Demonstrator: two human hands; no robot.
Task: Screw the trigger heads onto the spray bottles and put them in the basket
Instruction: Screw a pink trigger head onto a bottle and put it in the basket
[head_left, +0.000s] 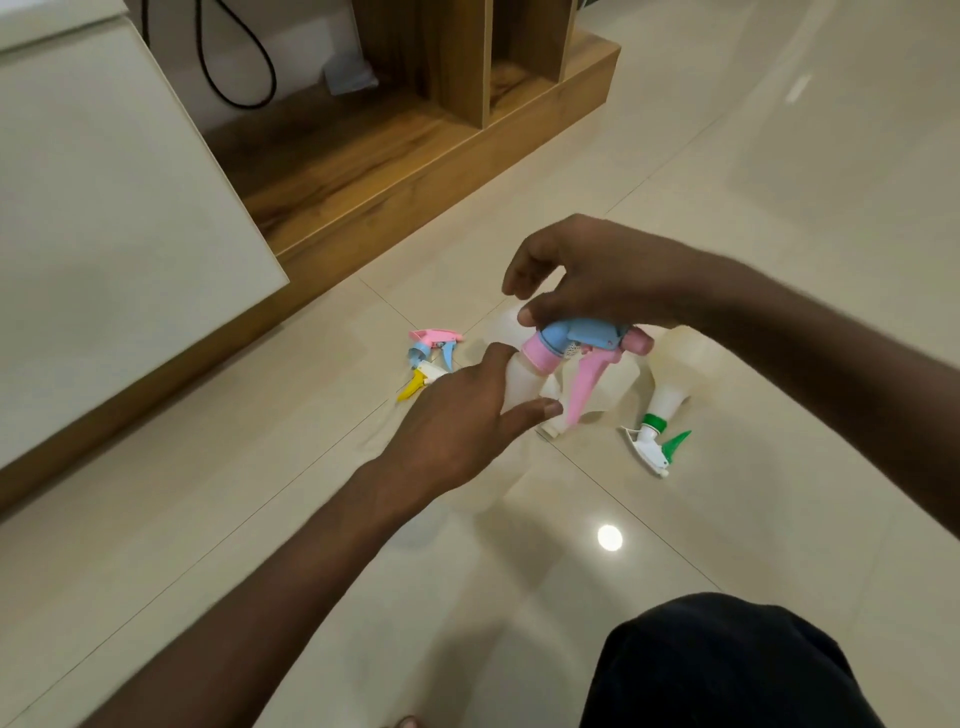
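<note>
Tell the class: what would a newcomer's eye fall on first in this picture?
Mid-frame, above the floor, the left hand grips a white bottle while the right hand holds the blue and pink trigger head at its neck. On the tiles to the right lies a bottle with a green head; to the left lie two loose heads, one pink and blue, one yellow.

The translucent white plastic bottle (521, 382) at frame centre is mostly covered by the left hand (457, 426), so its lower body cannot be seen. The right hand (587, 275) hides the top of the blue-and-pink trigger head (576, 340). Behind them, pale bottles on the floor (670, 353) blur into the cream tiles (outlines unclear). A dark-clothed knee (727, 665) is cut off by the bottom edge.
</note>
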